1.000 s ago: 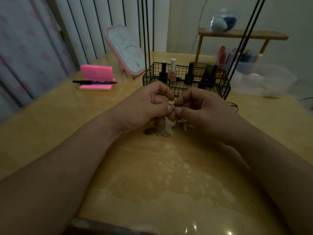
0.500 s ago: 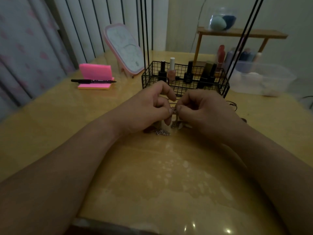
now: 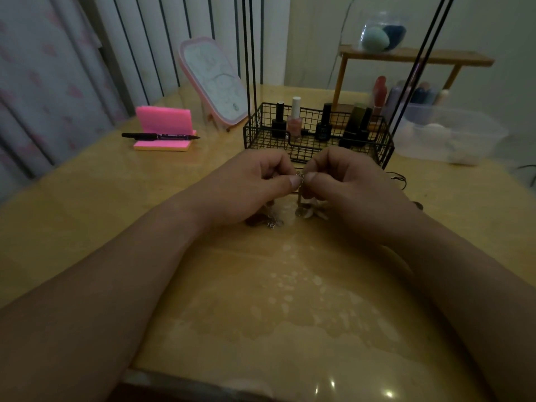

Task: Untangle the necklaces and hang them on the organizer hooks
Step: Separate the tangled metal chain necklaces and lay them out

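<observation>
A tangle of thin silver necklaces [image 3: 300,177] is pinched between my left hand [image 3: 255,187] and my right hand [image 3: 345,184], thumbs almost touching, just above the table. Loose chain and small pendants [image 3: 307,211] hang down and pool on the wood under my hands. Right behind them stands the black wire organizer [image 3: 255,137], its basket holding several nail polish bottles and its thin black uprights rising out of frame. Its hooks are out of view.
A pink sticky-note pad [image 3: 164,132] with a black pen [image 3: 159,136] lies at the left. A pink-framed mirror [image 3: 211,82] leans behind the basket. A clear plastic box [image 3: 452,134] and a wooden shelf [image 3: 414,58] stand at the right. A black cord [image 3: 398,179] lies by my right wrist.
Both hands stayed together on the tangle, shifting only slightly; my fingertips have worked at the knot, and the left thumb now lies closer to the right one.
</observation>
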Available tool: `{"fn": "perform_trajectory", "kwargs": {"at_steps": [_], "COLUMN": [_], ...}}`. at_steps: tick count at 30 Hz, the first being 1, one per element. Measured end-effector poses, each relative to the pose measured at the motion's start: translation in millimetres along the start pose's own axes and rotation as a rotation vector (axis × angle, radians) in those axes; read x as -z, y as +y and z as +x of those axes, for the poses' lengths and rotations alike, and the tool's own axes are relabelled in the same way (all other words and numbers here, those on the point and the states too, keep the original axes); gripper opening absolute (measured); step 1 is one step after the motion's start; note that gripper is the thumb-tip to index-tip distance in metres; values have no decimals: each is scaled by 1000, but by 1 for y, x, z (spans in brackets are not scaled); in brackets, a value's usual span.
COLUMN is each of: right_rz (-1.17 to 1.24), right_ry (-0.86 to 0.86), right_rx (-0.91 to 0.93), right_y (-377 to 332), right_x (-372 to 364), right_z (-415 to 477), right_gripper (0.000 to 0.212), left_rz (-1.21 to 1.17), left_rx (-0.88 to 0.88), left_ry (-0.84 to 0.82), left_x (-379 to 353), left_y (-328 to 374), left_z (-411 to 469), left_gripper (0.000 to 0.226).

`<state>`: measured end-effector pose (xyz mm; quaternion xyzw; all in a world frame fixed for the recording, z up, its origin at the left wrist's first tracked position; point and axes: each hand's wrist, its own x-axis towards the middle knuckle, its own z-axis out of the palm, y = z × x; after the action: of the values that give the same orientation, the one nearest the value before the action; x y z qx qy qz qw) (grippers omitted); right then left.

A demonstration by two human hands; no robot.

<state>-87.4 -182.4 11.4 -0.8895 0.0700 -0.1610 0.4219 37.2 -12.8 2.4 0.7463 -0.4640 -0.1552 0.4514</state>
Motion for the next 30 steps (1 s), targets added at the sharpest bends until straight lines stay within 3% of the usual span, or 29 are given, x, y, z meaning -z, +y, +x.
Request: {"fn": "perform_trajectory", "kwargs": {"at_steps": [4, 16, 30], "right_rz": [4, -80, -160], "right_ry": [-16, 22, -5], "right_rx": [16, 6, 64], "right_y": [0, 2, 2], "right_x": [0, 2, 1], "right_z": [-1, 3, -1], "right_gripper": [14, 7, 3], "left_rz": [-19, 21, 22], "left_rx": [-1, -6, -46], "left_ry": [5, -10, 10], "left_x": [1, -1, 1], "left_y": [1, 1, 0], "left_z": [-1, 1, 1], "left_gripper": [17, 5, 10]}}
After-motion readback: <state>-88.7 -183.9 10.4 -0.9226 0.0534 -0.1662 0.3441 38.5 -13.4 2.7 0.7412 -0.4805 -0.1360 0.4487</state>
